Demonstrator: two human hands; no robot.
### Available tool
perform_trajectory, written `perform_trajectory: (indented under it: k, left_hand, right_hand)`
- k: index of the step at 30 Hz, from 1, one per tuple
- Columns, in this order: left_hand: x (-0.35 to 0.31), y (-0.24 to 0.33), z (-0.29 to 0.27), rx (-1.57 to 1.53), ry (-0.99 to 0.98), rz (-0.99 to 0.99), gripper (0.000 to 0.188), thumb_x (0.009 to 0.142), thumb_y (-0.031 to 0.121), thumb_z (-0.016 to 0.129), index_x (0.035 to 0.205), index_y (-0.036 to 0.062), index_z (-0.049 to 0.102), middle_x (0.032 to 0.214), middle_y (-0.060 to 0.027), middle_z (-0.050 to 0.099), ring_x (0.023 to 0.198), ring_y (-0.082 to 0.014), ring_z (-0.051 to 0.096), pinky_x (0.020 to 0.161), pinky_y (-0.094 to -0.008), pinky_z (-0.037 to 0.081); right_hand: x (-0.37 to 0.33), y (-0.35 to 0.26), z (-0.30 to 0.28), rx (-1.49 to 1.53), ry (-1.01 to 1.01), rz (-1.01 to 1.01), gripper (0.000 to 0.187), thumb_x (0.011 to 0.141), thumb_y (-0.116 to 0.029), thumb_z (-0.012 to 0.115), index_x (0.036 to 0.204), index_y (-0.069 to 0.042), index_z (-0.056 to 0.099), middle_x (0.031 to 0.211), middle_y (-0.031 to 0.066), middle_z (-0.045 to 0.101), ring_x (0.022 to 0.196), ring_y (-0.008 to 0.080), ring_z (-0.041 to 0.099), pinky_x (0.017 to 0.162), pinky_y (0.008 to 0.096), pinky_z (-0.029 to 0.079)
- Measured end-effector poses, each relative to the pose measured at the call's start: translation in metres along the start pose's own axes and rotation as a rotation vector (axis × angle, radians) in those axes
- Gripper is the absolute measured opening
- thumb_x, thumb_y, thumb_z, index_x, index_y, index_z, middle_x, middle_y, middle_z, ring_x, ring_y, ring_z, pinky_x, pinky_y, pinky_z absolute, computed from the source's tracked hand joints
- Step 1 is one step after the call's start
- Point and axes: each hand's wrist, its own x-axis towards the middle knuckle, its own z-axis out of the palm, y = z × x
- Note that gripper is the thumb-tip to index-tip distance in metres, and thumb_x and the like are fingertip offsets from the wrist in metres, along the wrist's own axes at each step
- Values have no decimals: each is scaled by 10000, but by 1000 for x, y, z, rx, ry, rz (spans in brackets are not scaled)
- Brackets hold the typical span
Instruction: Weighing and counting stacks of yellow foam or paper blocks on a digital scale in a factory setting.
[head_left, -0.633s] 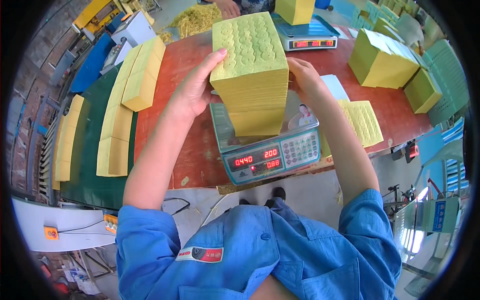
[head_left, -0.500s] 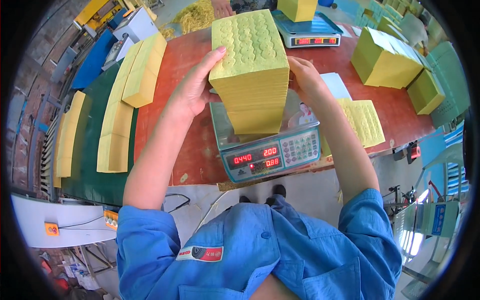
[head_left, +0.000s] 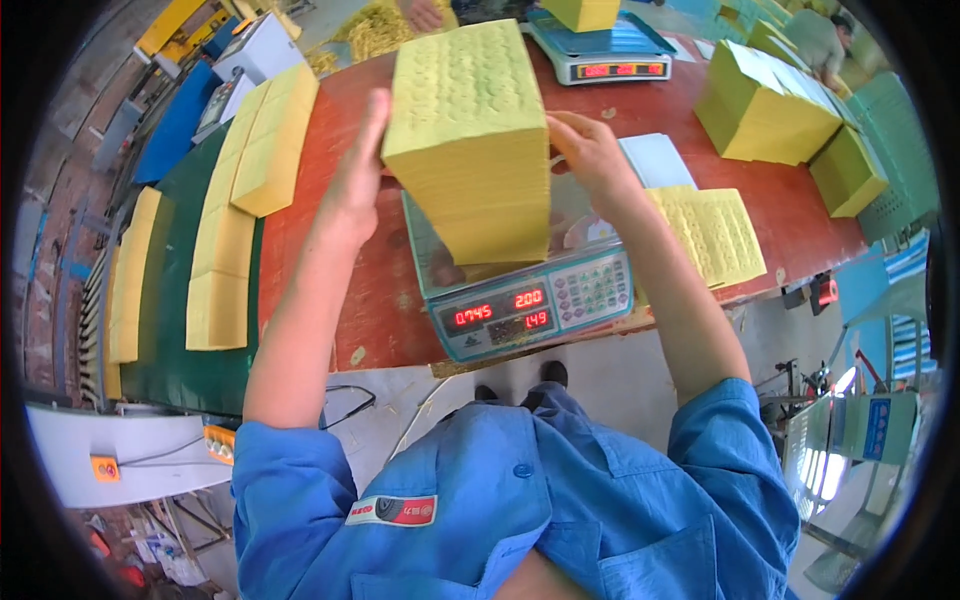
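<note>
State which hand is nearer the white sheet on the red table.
Right: the right hand is just left of the white sheet; the left hand is farther, across the tall yellow stack.

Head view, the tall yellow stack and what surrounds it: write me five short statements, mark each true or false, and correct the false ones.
1. The tall yellow stack is between the left hand and the right hand. True.
2. The stack lies on its side. False: it is upright, over the pan of the near scale.
3. A second scale stands farther back on the red table. True.
4. The near scale's display glows green. False: it shows red digits.
5. The person's sleeves are blue. True.
</note>
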Motion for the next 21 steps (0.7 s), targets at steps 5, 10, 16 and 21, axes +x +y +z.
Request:
perform_trajectory:
  k: [5,10,16,21]
  left_hand:
    - [23,-48,16,-499,48,37,582,1010,480,425,1422,69,449,1334,-77,552,1178,-184,536,977,-364,439]
    - [46,-91,47,-714,-4,125,444,976,262,541,1345,21,484,1283,-88,565,1139,-193,570,904,-341,511]
    - [63,-77,62,-894,41,78,418,975,304,523,1279,17,529,1070,-80,631,927,-208,653,756,-328,558]
    - [46,-85,58,-725,235,8,460,985,348,511,1324,37,502,1245,-100,573,1087,-194,588,892,-346,507]
  right_hand:
    - [4,35,16,205,149,-164,537,1007,-435,467,1374,-44,510,1304,112,565,1183,189,517,964,314,397]
    - [18,36,35,413,63,-12,643,998,-557,396,1422,-78,464,1402,117,507,1275,223,471,1061,350,355]
    - [49,31,26,484,35,98,413,968,-378,516,1119,-12,636,963,78,670,835,147,626,687,305,518]
    - [27,32,17,359,-73,-2,538,1018,-431,423,1398,-55,484,1346,102,547,1190,193,529,979,312,421]
